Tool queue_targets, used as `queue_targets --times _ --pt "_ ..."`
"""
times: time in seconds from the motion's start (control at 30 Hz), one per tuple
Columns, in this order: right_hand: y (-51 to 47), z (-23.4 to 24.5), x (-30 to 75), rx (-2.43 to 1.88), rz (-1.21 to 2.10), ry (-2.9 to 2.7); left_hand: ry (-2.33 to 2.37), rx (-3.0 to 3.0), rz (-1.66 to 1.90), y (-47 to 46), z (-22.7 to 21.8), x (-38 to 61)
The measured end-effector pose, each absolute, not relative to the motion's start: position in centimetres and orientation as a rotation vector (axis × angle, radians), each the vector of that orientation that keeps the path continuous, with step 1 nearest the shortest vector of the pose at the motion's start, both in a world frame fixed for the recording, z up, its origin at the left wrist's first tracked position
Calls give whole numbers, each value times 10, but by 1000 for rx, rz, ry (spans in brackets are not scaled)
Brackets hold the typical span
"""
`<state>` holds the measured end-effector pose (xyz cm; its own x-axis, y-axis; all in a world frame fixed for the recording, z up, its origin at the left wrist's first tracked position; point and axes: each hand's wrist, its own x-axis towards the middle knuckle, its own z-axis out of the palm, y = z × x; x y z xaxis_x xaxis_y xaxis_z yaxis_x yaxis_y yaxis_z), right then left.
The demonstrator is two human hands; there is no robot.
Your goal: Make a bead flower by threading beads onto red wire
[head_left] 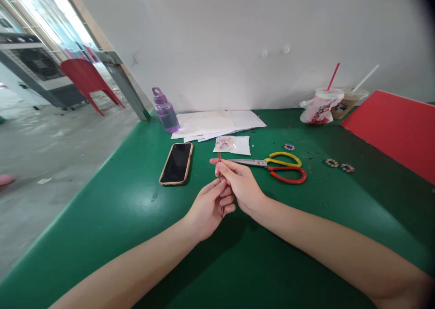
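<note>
Both hands meet above the middle of the green table (136,218). A thin red cord (219,156) sticks up from the pinched fingers of my right hand (243,182). My left hand (209,207) is closed just below, its thumb and fingertips pinching the same cord, and a bit of red shows under its fingers. Most of the cord is hidden by the fingers. Just beyond my right hand lies a pair of scissors (261,163) with one yellow and one red handle; the blade tips are partly behind the hand. A small clear packet of beads (233,145) lies past the fingertips.
A phone (176,164) lies to the left, with a purple water bottle (165,111) and white papers (217,122) behind. Small beaded rings (289,147) lie right of the scissors. Two drink cups (321,106) and a red board (394,132) stand at the back right.
</note>
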<state>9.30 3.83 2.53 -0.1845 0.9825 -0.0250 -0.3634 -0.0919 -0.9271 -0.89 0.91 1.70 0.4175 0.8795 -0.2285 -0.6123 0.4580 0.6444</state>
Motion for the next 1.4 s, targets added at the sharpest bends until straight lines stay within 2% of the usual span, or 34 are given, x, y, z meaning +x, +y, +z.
queue_targets --times 0.7,1.4 --pt "38 53 103 -773 1635 -1018 447 824 878 7 14 -11" --pt "37 61 110 -786 1732 -866 527 968 781 4 12 -11"
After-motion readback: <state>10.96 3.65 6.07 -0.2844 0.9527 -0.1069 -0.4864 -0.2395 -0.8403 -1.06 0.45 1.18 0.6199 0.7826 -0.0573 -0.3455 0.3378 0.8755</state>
